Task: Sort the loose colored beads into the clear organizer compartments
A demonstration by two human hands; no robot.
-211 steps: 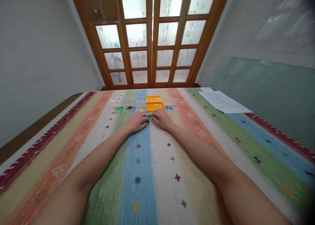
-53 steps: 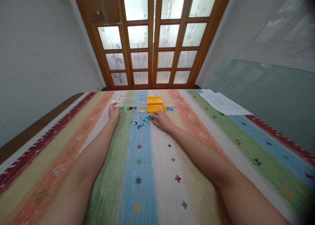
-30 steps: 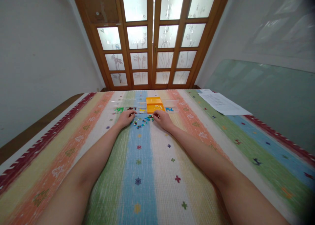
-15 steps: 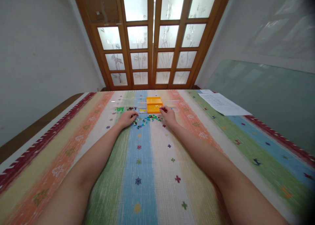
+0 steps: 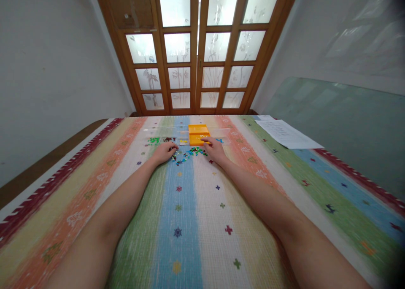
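Observation:
Small multicoloured pieces [image 5: 198,151], mostly green and blue, lie loose in an arc on the striped tablecloth. My left hand [image 5: 163,152] rests at the left end of this arc, fingers curled together; whatever they hold is too small to make out. Over the front right of an orange box [image 5: 198,129] with its lid up is my right hand [image 5: 215,149], thumb and fingers slightly apart. Whitish bits show inside the box near the fingertips. A clear compartment tray [image 5: 145,130] spans either side of the box, partly hidden by my hands.
In the tray, green pieces [image 5: 153,140], dark brown pieces [image 5: 168,139] and yellow pieces [image 5: 183,141] sit in separate compartments, with blue pieces [image 5: 219,140] at the right. Paper sheets [image 5: 286,133] lie at the far right. Glazed wooden doors [image 5: 198,65] stand beyond the table.
My right hand has shifted slightly left over the orange box, and its pinched fingers have loosened. Blue pieces in the tray's right side show more now. My left hand stays in place.

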